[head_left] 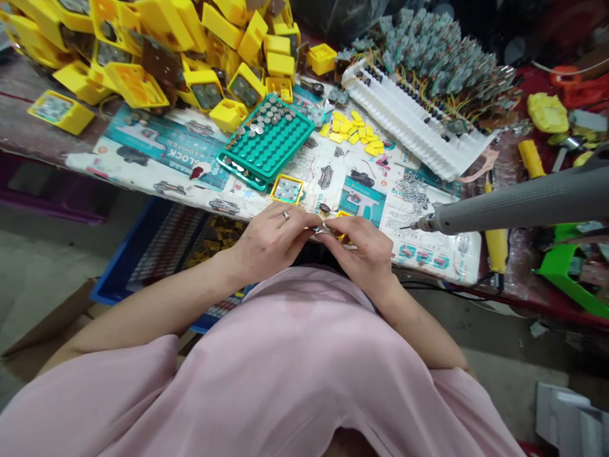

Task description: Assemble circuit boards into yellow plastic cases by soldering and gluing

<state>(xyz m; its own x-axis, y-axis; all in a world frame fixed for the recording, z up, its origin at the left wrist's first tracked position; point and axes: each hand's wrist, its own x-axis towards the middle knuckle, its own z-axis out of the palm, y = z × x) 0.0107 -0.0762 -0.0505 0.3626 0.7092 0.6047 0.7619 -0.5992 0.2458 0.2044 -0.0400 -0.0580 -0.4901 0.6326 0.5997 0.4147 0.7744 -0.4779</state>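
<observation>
My left hand point(273, 238) and my right hand point(361, 251) meet at the table's near edge, fingers pinched together around a small yellow part point(343, 217) with a bit of metal between them. A ring shows on my left hand. Just ahead of my left hand lies a small yellow square casing point(287, 189) with a shiny inside. Beyond it stands a green tray point(266, 141) partly filled with round button cells. Small yellow caps point(354, 132) lie scattered further back.
A heap of yellow casings point(157, 51) fills the back left. A white rack with wired circuit boards point(428, 82) stands at the back right. A grey electric screwdriver point(518, 203) hangs in from the right. A blue crate point(157, 247) sits under the table.
</observation>
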